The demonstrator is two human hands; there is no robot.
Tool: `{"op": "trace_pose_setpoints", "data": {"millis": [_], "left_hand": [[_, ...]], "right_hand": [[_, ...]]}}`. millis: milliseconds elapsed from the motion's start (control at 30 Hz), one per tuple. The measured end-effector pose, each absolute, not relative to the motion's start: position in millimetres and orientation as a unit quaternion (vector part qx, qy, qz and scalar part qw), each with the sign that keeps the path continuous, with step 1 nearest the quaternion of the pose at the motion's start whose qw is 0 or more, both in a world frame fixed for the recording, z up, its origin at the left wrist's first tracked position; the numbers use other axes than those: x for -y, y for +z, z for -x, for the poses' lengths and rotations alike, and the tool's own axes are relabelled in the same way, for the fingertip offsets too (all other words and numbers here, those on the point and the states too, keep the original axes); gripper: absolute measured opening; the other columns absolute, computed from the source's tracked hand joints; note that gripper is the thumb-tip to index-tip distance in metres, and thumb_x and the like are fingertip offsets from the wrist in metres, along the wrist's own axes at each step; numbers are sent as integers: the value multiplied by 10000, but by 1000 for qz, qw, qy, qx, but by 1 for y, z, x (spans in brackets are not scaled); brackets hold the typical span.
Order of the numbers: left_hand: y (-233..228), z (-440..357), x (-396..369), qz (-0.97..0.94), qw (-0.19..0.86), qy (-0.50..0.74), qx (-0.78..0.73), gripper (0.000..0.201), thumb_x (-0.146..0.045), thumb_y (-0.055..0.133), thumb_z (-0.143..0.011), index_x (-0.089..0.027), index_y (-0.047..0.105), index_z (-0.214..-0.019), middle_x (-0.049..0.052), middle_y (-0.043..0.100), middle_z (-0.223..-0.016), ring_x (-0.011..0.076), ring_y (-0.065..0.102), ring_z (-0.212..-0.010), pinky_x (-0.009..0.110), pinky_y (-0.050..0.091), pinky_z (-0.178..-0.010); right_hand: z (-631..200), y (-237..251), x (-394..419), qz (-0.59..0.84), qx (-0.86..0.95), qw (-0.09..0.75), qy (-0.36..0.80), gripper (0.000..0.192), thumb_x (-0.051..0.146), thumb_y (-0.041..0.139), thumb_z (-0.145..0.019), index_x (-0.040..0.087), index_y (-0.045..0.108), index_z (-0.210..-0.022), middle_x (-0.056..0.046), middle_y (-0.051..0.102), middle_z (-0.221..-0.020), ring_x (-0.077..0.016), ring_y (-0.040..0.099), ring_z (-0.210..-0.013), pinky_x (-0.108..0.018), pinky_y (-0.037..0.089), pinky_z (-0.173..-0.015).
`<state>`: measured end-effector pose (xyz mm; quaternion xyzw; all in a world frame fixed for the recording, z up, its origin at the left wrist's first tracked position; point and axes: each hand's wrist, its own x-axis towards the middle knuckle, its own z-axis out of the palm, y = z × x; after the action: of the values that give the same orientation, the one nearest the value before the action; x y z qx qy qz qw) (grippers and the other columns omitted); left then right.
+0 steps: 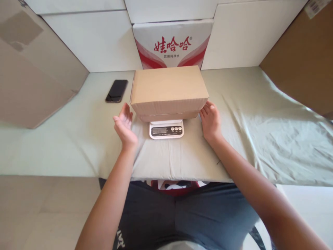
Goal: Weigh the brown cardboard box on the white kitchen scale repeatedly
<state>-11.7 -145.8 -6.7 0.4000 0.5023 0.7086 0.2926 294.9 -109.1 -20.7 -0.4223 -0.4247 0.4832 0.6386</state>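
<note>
Your left hand is hovering open, palm inward, just beside the box at its 8 o'clock, not touching. Your right hand is also open, fingertips at the box's 4 o'clock corner (contact unclear). The box is sitting on the scale. A phone is lying at 10 o'clock.

Colours I see from the head camera

A plain tan box sits on a white scale over a pale green cloth; the phone is black, the carton white with red lettering.
</note>
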Motion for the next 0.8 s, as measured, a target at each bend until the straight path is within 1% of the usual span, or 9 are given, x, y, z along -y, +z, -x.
{"op": "trace_pose_setpoints", "data": {"millis": [100,167,267,367,500,567,667,733,800], "left_hand": [[-6,11,146,-401,289,707,-505,959,-869,169,-972,-218,657,-1481,157,556,-1664,321,465,-1603,479,358,-1321],[-5,11,146,-392,290,715,-501,948,-864,175,-977,-216,671,-1462,158,569,-1653,321,482,-1592,483,361,-1320],[-5,10,147,-392,295,717,-495,914,-861,208,-980,-240,667,-1468,145,572,-1651,326,468,-1600,505,336,-1331],[-7,12,146,-395,301,708,-502,914,-867,205,-974,-260,640,-1500,123,579,-1648,315,462,-1604,496,328,-1332],[-9,13,145,-416,298,694,-507,961,-876,176,-966,-228,645,-1498,153,590,-1633,323,488,-1586,482,364,-1310],[-8,11,146,-412,302,698,-503,941,-873,206,-967,-224,673,-1462,163,603,-1618,331,508,-1571,492,374,-1305],[-3,6,148,-390,308,710,-499,880,-854,301,-966,-209,709,-1403,172,635,-1582,333,553,-1531,494,384,-1304],[0,2,150,-384,307,713,-499,892,-855,340,-951,-173,719,-1384,200,652,-1555,340,580,-1504,493,395,-1299],[3,0,153,-386,308,711,-500,932,-877,327,-939,-160,724,-1381,206,661,-1541,340,588,-1496,482,403,-1294]], "right_hand": [[-294,-20,109,422,437,630,484,538,735,631,-865,352,619,-1243,-28,678,-1526,-292,534,-1567,-578,347,-1386],[-292,-19,109,419,439,628,488,530,729,652,-848,351,626,-1219,-27,691,-1507,-295,540,-1560,-573,354,-1384],[-290,-15,111,415,426,633,496,528,715,685,-819,338,636,-1184,-35,708,-1479,-305,550,-1549,-573,356,-1384],[-289,-13,111,417,425,631,498,541,733,679,-814,335,635,-1178,-38,713,-1472,-314,553,-1544,-582,357,-1380],[-290,-13,110,417,434,627,494,567,765,669,-813,338,635,-1183,-36,724,-1459,-324,567,-1529,-597,382,-1363],[-290,-14,109,415,441,624,495,573,774,658,-820,338,635,-1191,-38,738,-1436,-327,582,-1514,-598,398,-1351],[-289,-14,109,409,455,616,496,588,793,637,-829,341,633,-1206,-46,758,-1402,-333,603,-1495,-605,429,-1324],[-288,-13,111,406,460,612,499,598,801,639,-824,344,637,-1210,-47,765,-1396,-335,603,-1498,-607,444,-1312],[-287,-11,113,402,467,609,500,607,796,642,-825,347,642,-1232,-41,757,-1425,-331,584,-1522,-601,441,-1317]]}}
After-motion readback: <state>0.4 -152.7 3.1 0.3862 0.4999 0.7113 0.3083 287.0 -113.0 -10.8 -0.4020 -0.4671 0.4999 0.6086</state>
